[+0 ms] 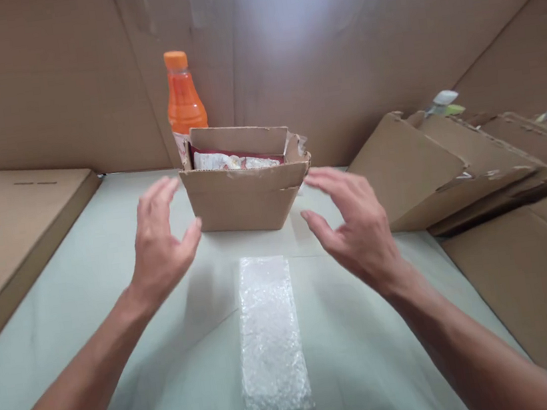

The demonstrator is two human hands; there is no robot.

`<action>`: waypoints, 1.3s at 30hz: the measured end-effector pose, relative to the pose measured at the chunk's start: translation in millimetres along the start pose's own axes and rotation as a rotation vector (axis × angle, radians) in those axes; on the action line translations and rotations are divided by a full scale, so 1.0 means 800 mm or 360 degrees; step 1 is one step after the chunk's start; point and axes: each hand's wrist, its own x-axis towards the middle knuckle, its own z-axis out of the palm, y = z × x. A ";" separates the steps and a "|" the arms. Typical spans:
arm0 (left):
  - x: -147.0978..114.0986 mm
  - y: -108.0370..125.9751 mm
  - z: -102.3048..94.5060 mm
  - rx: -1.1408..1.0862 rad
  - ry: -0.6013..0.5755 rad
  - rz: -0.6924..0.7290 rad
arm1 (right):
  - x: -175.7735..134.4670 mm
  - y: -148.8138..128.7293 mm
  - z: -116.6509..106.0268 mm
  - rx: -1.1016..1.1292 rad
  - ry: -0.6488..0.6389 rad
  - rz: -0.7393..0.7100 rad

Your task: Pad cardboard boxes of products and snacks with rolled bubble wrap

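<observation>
A small open cardboard box (242,199) stands on the pale green cloth, with white and dark red items (237,161) inside that I cannot make out. On its left side is my left hand (159,237), fingers apart and holding nothing. To the right, my right hand (350,215) is likewise open, its fingertips close to the box's right edge; whether they touch it I cannot tell. Nearer to me, between my forearms, a strip of bubble wrap (270,333) lies flat. An orange bottle (184,106) with an orange cap rises behind the box, its lower part hidden.
A large flat cardboard box (29,224) lies at the left. Several open cardboard boxes (409,167) with things poking out crowd the right side. Tall cardboard panels (315,58) form a wall at the back. The cloth (185,378) covers the surface.
</observation>
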 end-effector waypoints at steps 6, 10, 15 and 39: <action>0.039 -0.016 0.026 -0.0336 -0.0020 -0.0278 | 0.051 0.035 0.026 0.0041 -0.0091 -0.0176; -0.009 -0.003 0.007 -0.0269 0.0017 -0.0130 | 0.015 0.027 0.010 0.0065 -0.0081 -0.0398; -0.002 -0.002 0.002 -0.0340 0.0067 -0.0298 | 0.021 0.015 0.001 -0.0023 -0.0013 -0.0300; 0.000 -0.047 0.089 -0.0544 -0.0205 -0.0911 | -0.032 0.044 0.088 0.0582 -0.0341 0.1045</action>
